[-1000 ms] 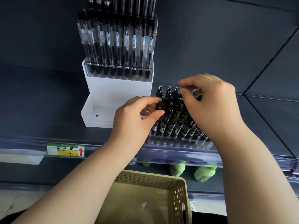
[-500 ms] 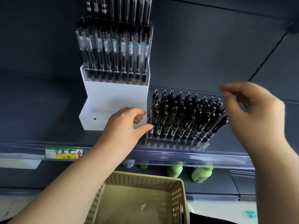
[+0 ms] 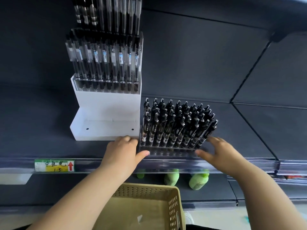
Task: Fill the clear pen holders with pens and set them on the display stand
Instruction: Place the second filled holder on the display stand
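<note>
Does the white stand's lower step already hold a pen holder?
No, only white floor shows on the lower step; the filled clear holder stands on the shelf beside it.

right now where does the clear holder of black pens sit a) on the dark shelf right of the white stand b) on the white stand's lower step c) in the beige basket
a, the clear holder stands on the dark shelf, just right of the white stand.

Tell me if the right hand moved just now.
Yes. The right hand dropped from the black pens to the front right corner of the clear plastic pen holder beside the white display stand.
</note>
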